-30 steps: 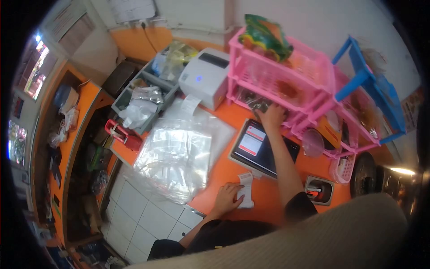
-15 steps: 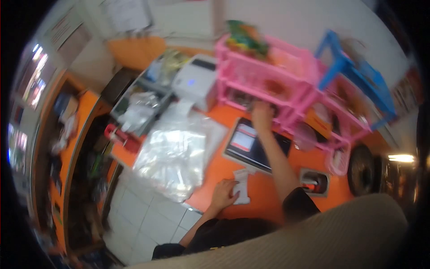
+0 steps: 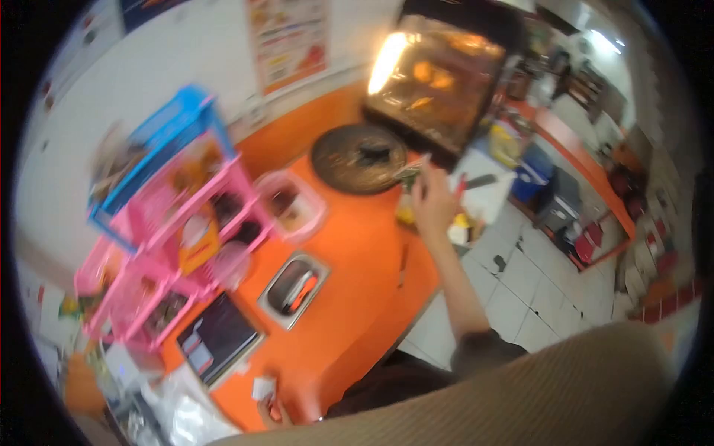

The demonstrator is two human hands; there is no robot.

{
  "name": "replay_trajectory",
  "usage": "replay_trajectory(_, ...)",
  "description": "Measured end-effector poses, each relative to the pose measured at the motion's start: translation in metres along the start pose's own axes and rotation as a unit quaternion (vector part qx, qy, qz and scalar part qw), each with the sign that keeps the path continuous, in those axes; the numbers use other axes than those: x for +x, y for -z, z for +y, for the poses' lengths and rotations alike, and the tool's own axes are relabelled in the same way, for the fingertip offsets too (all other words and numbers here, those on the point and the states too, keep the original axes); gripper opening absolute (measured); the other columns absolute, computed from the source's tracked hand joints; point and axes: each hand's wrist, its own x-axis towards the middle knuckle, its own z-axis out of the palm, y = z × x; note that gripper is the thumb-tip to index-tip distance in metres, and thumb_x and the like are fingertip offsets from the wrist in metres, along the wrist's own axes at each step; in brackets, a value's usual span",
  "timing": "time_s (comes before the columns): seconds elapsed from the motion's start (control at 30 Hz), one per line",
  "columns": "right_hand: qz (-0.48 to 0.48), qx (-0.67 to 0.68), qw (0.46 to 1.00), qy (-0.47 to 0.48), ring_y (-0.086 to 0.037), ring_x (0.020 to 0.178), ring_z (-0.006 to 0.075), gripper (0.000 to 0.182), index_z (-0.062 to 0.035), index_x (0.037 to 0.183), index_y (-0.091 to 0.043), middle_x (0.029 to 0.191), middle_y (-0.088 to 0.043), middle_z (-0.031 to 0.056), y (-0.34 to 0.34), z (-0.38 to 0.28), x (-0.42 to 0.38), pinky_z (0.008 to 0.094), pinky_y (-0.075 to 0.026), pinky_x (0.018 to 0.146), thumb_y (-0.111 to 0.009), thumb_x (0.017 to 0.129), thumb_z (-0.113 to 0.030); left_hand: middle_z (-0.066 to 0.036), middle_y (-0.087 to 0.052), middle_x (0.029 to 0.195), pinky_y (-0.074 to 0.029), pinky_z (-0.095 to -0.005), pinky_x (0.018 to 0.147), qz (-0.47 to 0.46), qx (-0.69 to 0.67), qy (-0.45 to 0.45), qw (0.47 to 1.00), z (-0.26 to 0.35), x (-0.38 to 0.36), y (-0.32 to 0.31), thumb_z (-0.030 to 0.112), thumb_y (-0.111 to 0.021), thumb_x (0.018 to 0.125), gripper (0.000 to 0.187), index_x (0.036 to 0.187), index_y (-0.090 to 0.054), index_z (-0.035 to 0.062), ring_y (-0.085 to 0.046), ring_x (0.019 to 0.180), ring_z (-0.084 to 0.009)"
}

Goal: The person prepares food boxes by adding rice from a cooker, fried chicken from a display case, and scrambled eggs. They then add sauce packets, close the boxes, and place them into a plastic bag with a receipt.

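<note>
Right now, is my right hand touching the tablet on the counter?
Apart. In the head view, a wide stretch of orange counter, with the metal tray on it, lies between the right hand and the tablet.

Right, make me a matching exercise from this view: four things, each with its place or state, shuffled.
1. Right hand
2. Left hand
3. Tablet
4. Metal tray

A. Low in the picture, by a small white paper
B. Orange-and-black item lying inside
C. Near the dark round disc
D. Screen mostly dark

Pairs: 1-C, 2-A, 3-D, 4-B
</note>
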Motion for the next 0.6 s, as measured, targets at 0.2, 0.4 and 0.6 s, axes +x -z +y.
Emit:
replay_trajectory(0.2,-0.358,-0.253,0.898,-0.027,-0.067,0.086,0.0283,0.021,-0.0069,0.085,-0.072,0.087,-0.068,0.0151,-0.112,0.150,-0.038,0.0471,-0.053,0.070,-0.054,0.086,-0.017,-0.009,-0.055,0.102,-0.045,-0.0286,0.070,-0.050,-0.066,-0.044,0.996,0.064,0.019,-0.073,0.001,-0.070,0.078,0.027,0.102,-0.057,0.0023,-0.053,0.078,-0.0177)
replay_trajectory(0.4,-0.208,-0.006,0.970,-0.128,-0.062,0.092,0.0411,0.043,0.0005,0.124,-0.053,0.102,-0.063,0.0261,0.004,0.131,0.021,0.0471,-0.050,0.080,-0.052,0.082,-0.006,-0.007,-0.054,0.102,-0.045,-0.0249,0.065,-0.102,-0.120,-0.048,0.986,0.103,-0.005,-0.139,-0.001,-0.072,0.076,0.029,0.100,-0.056,0.0031,-0.053,0.073,-0.0132)
replay_trajectory(0.6,-0.031,0.070,0.993,-0.085,-0.049,0.123,0.0353,0.053,-0.0001,0.137,-0.042,0.135,-0.049,0.0219,0.071,0.182,-0.006,0.0398,-0.038,0.105,-0.039,0.085,0.007,-0.007,-0.052,0.103,-0.044,-0.0215,0.058,-0.134,-0.123,-0.007,0.983,0.137,-0.036,-0.192,-0.003,-0.074,0.076,0.031,0.099,-0.054,0.0033,-0.051,0.064,-0.0096)
